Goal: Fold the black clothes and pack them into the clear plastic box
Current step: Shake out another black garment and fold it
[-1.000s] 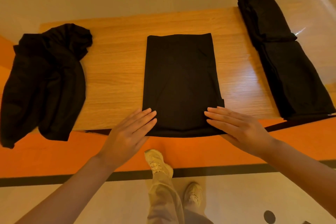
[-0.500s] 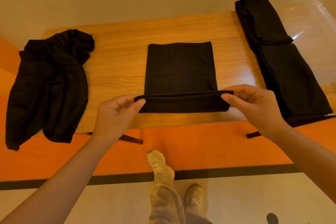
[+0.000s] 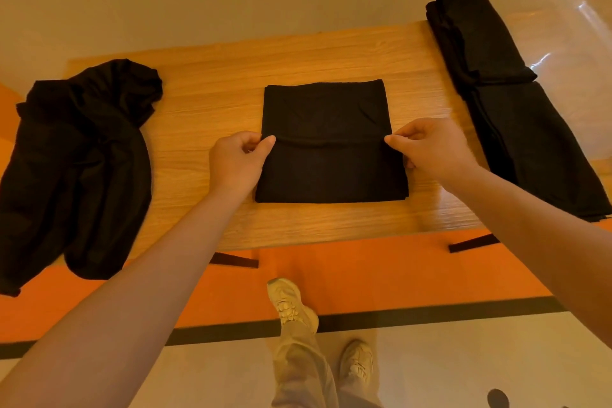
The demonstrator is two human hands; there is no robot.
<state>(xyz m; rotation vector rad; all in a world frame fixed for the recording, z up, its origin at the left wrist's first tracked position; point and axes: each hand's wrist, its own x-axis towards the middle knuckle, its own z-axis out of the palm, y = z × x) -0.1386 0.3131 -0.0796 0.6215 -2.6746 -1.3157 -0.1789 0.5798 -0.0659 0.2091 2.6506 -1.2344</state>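
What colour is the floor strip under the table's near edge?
Bright orange, clearest in the head view.

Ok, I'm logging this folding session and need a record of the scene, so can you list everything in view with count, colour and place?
Half-folded black garment: one, black, centre of table, near flap being drawn over it.
Crumpled black clothes pile: one heap, black, left end of table, hanging over the edge.
Folded black clothes: two stacks, black, in a row at the right, seemingly in the box.
Clear plastic box: one, transparent, right end of table.
Wooden table: one, light brown.
Orange floor strip: one, orange, under the table edge.
Beige shoes: two, on the floor.
Left hand: pinches the flap's left corner.
Right hand: pinches the right corner.
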